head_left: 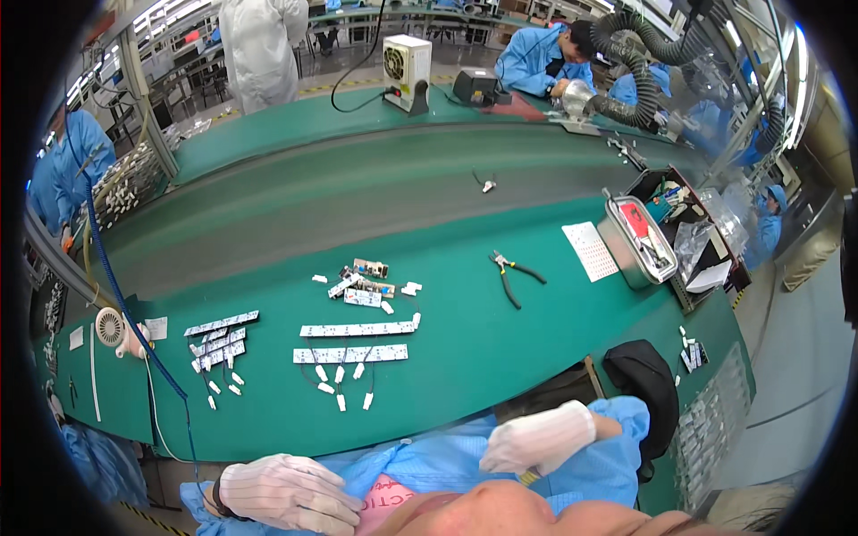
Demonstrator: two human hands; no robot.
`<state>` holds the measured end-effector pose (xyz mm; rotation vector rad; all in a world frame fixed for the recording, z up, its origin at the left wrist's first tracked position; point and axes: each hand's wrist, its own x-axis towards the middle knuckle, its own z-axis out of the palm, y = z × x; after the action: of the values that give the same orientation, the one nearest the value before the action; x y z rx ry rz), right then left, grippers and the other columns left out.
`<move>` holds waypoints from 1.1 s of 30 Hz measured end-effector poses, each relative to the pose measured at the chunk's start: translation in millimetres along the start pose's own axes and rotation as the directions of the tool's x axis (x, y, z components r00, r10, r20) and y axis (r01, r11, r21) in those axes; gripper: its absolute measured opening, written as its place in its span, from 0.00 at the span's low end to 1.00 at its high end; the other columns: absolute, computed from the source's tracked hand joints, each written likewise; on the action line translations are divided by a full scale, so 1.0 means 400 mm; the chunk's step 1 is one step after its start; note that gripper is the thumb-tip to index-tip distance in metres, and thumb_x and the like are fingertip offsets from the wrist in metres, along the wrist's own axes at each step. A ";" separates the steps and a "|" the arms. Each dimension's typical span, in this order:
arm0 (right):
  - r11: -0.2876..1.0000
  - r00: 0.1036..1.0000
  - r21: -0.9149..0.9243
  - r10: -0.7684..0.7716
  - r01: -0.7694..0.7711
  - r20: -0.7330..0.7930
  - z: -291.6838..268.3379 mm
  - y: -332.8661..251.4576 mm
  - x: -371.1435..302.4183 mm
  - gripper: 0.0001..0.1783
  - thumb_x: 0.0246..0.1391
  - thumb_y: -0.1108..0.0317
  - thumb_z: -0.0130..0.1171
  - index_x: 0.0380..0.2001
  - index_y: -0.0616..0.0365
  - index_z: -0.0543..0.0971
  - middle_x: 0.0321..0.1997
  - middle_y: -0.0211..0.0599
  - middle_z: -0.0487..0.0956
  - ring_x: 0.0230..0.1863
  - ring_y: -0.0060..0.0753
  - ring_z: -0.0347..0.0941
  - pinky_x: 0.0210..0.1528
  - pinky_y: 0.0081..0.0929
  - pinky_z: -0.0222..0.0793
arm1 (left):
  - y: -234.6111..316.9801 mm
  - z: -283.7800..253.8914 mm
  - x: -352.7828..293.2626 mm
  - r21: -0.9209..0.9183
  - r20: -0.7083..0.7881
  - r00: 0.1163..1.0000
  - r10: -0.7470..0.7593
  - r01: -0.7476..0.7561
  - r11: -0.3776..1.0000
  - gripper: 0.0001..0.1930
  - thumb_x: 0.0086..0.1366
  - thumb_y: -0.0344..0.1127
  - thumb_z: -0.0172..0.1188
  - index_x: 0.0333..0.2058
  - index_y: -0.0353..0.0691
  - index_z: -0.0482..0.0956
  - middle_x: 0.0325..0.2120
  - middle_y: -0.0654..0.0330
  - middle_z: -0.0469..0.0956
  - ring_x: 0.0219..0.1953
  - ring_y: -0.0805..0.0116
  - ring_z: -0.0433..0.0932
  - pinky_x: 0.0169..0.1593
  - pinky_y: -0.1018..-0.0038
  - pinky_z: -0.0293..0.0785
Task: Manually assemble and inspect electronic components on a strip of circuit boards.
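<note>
Both my hands wear white striped gloves and are close to my body, below the table's near edge. My left hand (290, 493) lies with fingers stretched out against the front of my blue smock (384, 464), beside a patch of pink cloth with printing (386, 502). My right hand (536, 438) is over the smock further right, its fingers mostly hidden. A small yellowish strip (529, 476) shows under it; whether it is held I cannot tell. On the green table (456, 357) ahead are two long white circuit strips (357, 330) with wired white connectors.
A stack of shorter circuit strips (219, 344) lies left, near a small pink fan (132, 339). Further back are loose boards (366, 288). Pliers (514, 275), a printed sheet (590, 252) and a metal-coloured bin (639, 241) are right. A co-worker (545, 62) sits across the bench.
</note>
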<state>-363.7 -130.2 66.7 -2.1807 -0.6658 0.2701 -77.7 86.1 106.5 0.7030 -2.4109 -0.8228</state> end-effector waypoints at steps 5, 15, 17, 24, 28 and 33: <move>0.977 0.974 0.086 -0.184 0.196 -0.132 -0.051 0.037 0.007 0.07 0.47 0.70 0.53 0.32 0.55 0.75 0.40 0.32 0.75 0.35 0.32 0.70 0.36 0.31 0.63 | 0.003 -0.004 -0.105 -0.047 -0.113 0.993 0.026 -0.031 0.998 0.12 0.61 0.30 0.49 0.40 0.47 0.79 0.43 0.65 0.78 0.47 0.67 0.76 0.48 0.78 0.70; 0.972 0.984 0.164 -0.159 0.171 -0.083 -0.210 0.034 -0.010 0.17 0.53 0.66 0.50 0.45 0.58 0.73 0.28 0.36 0.74 0.26 0.38 0.71 0.28 0.34 0.66 | -0.111 -0.125 -0.078 -0.316 -0.051 0.994 0.099 -0.110 0.943 0.10 0.60 0.30 0.52 0.38 0.44 0.79 0.39 0.58 0.79 0.42 0.60 0.78 0.43 0.72 0.73; 0.970 0.990 0.198 0.136 -0.141 0.038 -0.302 0.123 0.023 0.24 0.46 0.64 0.62 0.48 0.59 0.74 0.46 0.42 0.77 0.38 0.46 0.75 0.39 0.35 0.72 | -0.156 0.002 -0.135 -0.737 -0.553 0.770 -0.317 -0.276 0.617 0.13 0.48 0.33 0.62 0.34 0.37 0.79 0.37 0.50 0.79 0.39 0.52 0.78 0.40 0.61 0.75; 0.731 0.639 -0.103 0.508 -0.675 -0.577 -0.374 0.467 0.103 0.18 0.50 0.68 0.57 0.46 0.57 0.73 0.34 0.41 0.80 0.37 0.45 0.76 0.41 0.33 0.71 | -0.425 -0.059 -0.070 0.143 -0.704 0.423 -0.570 0.871 0.470 0.21 0.53 0.34 0.62 0.47 0.40 0.72 0.49 0.57 0.72 0.50 0.56 0.71 0.53 0.67 0.67; 0.721 0.659 -0.180 0.463 -0.669 -0.593 -0.360 0.552 0.157 0.17 0.50 0.68 0.57 0.45 0.57 0.74 0.34 0.39 0.80 0.37 0.44 0.76 0.40 0.33 0.71 | -0.476 -0.038 -0.055 0.221 -0.717 0.404 -0.568 0.904 0.365 0.21 0.53 0.36 0.63 0.46 0.41 0.72 0.47 0.59 0.73 0.45 0.58 0.73 0.49 0.67 0.69; 0.732 0.651 -0.254 0.325 -0.632 -0.686 -0.304 0.561 0.190 0.16 0.49 0.69 0.57 0.44 0.53 0.74 0.33 0.35 0.80 0.38 0.41 0.75 0.40 0.32 0.69 | -0.478 -0.012 -0.046 0.263 -0.638 0.431 -0.638 0.901 0.345 0.16 0.52 0.40 0.63 0.40 0.43 0.76 0.44 0.64 0.74 0.40 0.63 0.73 0.42 0.69 0.70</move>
<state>-168.0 -285.7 -25.4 -2.6917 0.3032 -0.3680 -2.3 -35.8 -21.7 2.2074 -1.7404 -0.1042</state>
